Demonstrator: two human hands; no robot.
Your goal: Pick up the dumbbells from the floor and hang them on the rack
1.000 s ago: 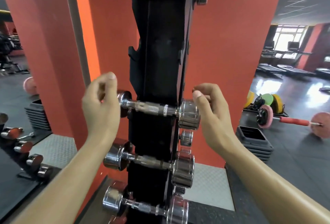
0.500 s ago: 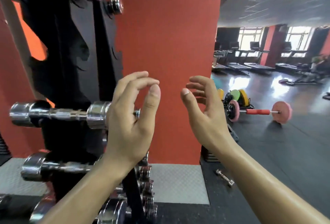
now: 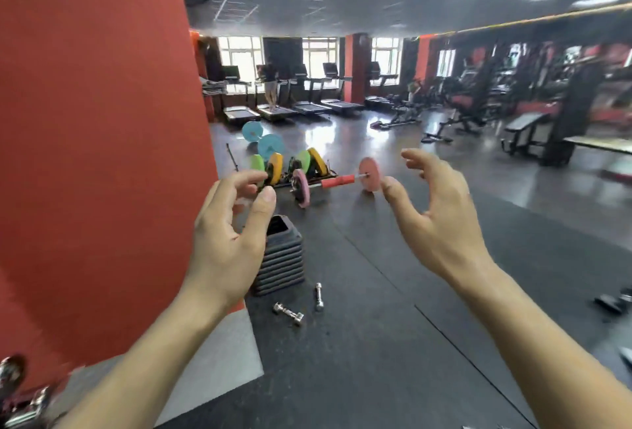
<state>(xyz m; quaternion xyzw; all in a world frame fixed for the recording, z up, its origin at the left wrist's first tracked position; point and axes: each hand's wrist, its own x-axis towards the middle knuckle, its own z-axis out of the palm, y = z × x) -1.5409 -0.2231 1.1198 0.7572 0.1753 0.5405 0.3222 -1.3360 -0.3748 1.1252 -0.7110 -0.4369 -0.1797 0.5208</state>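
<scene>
Hovering apart, empty, fingers loosely curled: left hand (image 3: 222,244), right hand (image 3: 441,223); 2 dumbbells (image 3: 288,313) on floor (image 3: 376,360), between them.

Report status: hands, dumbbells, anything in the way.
Left hand and right hand empty, fingers loosely curled. Two small chrome dumbbells untouched on black rubber floor. Stacked black step platform beside them.

No legible text or labels.

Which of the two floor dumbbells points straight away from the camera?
The right dumbbell, farther from the red pillar; the left dumbbell lies slanted.
</scene>
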